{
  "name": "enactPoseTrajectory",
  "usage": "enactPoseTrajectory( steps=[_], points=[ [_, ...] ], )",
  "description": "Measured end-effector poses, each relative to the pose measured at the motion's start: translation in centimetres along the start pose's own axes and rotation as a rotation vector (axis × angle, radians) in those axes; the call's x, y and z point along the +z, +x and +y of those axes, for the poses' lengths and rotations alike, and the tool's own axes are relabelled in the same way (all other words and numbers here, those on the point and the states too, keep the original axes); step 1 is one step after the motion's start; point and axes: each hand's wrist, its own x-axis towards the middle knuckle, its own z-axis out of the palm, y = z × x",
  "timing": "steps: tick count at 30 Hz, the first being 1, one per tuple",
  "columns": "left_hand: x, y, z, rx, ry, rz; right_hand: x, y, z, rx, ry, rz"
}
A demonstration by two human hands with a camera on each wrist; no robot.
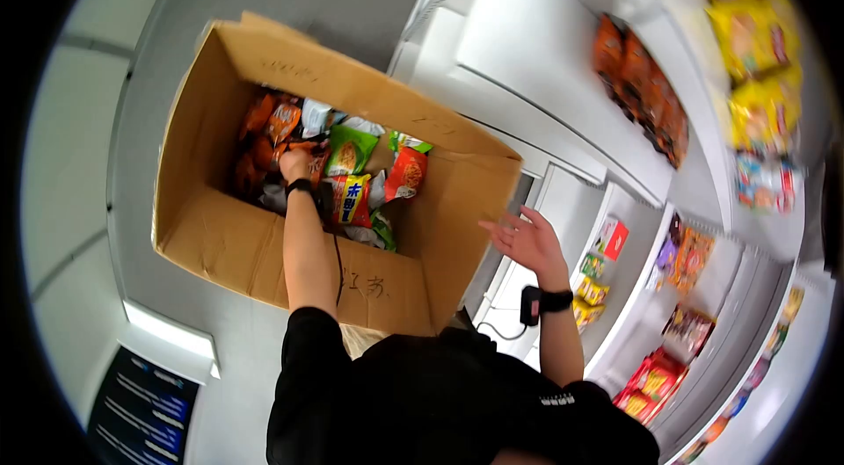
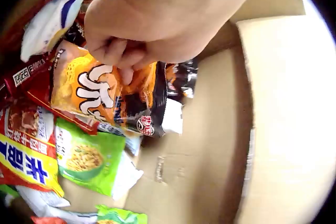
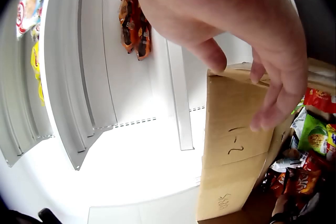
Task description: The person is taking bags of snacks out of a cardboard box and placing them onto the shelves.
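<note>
Inside a large cardboard box [image 1: 457,228], my left hand [image 1: 297,164] reaches down among packaged snacks. Its curled fingers grip an orange and black snack bag [image 2: 94,90] near its upper side in the left wrist view; part of the bag is hidden under the hand. Beside it lie a green noodle packet [image 2: 86,155] and a red and yellow packet [image 2: 29,155]. My right hand [image 1: 529,247] hovers beside the box's right edge with fingers loosely spread, nothing in it. In the right wrist view its fingertips overlap the box flap [image 3: 233,145].
White shelves [image 1: 527,34] stand along the right. Orange-brown bags [image 1: 640,87] hang or lie on one shelf, with yellow bags [image 1: 747,52] further out. Lower shelves carry red packs [image 1: 652,381] and other snacks. A dark screen [image 1: 141,408] is at lower left.
</note>
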Motion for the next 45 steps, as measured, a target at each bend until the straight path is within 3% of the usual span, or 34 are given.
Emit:
enactPoseTrajectory(
  steps=[1, 2, 4, 7, 8, 12, 20, 21, 23, 25, 27, 33, 37, 41, 45],
  points=[
    [-0.8, -1.8, 2.1, -0.044, -0.361, -0.050, -0.5, -0.4, -0.1, 0.003, 0.018, -0.033],
    [-1.0, -1.7, 2.3, 0.007, -0.044, -0.055, -1.2, -0.6, -0.3, -0.014, 0.034, -0.035],
    [-3.7, -1.9, 3.6, -0.033, 0.079, -0.023, -2.0, -0.1, -0.1, -0.007, 0.042, -0.059],
    [-4.6, -6.1, 7.4, -0.274, -0.535, -0.015, -2.1, -0.4, 0.8, -0.074, 0.076, -0.080],
    [-6.5, -10.7, 12.1, -0.393, -0.679, -0.050, -2.4, -0.4, 1.3, -0.114, 0.068, -0.104],
    [-9.8, -16.4, 14.0, -0.393, -0.975, -0.273, -2.9, -0.6, 4.3, -0.215, -0.023, -0.134],
    [-17.0, -31.6, 18.0, -0.399, -1.346, -0.695, -0.7, -1.8, 15.0, -0.132, -0.224, -0.235],
    [-17.6, -33.7, 18.5, -0.368, -1.338, -0.704, -0.2, -2.6, 16.0, -0.178, -0.284, -0.226],
    [-18.8, -36.4, 18.2, -0.449, -1.391, -0.915, 1.3, -4.8, 18.2, -0.273, -0.398, -0.200],
    [-19.3, -39.1, 18.2, -0.485, -1.406, -1.017, 1.5, -6.2, 19.4, -0.304, -0.444, -0.287],
    [-19.3, -40.4, 17.7, -0.489, -1.385, -1.073, 1.0, -7.3, 20.1, -0.300, -0.449, -0.409],
    [-17.3, -41.9, 17.1, -0.434, -1.087, -1.057, -2.0, -10.8, 21.3, -0.409, -0.657, -0.329],
    [-15.3, -43.8, 18.5, -0.284, -0.762, -0.969, -4.9, -13.3, 20.7, -0.530, -0.685, -0.300],
    [-11.7, -47.6, 20.2, 0.086, -0.456, -0.791, -8.4, -17.9, 20.0, -0.640, -0.676, -0.250],
    [-6.2, -50.5, 20.8, 0.208, -0.246, -1.015, -13.2, -22.7, 18.9, -0.732, -0.806, -0.222]
  ],
)
